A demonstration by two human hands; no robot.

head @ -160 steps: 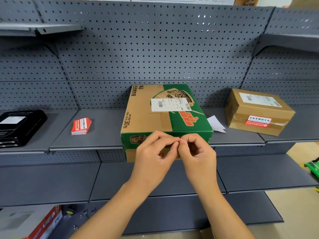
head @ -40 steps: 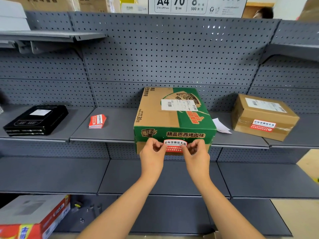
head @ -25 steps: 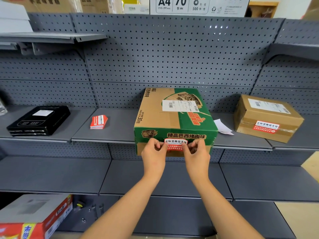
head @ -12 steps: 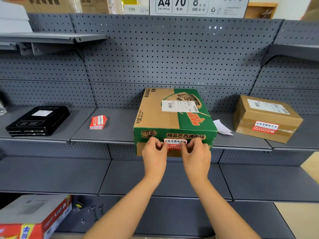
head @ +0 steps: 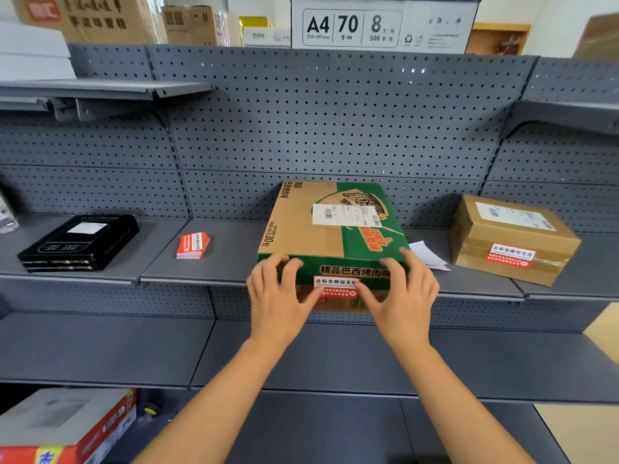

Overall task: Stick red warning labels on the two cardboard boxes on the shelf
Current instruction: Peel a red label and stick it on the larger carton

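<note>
A green and brown cardboard box (head: 331,229) stands in the middle of the grey shelf (head: 207,272), its front overhanging the edge. A red and white warning label (head: 335,287) is stuck on its front face. My left hand (head: 278,296) and my right hand (head: 402,293) lie spread against the box's front corners, fingers apart, thumbs beside the label. A plain brown box (head: 512,236) sits to the right and carries its own red label (head: 510,256) on its front.
A stack of red labels (head: 193,245) lies left of the green box, and a black case (head: 80,242) further left. White backing paper (head: 428,256) lies between the two boxes. A lower shelf (head: 100,346) runs below, with a red and grey carton (head: 67,426) at bottom left.
My fingers were pinching and pressing the label onto the green box's front. Now both hands have spread apart to the box's front corners, and the label stays stuck on its own.
</note>
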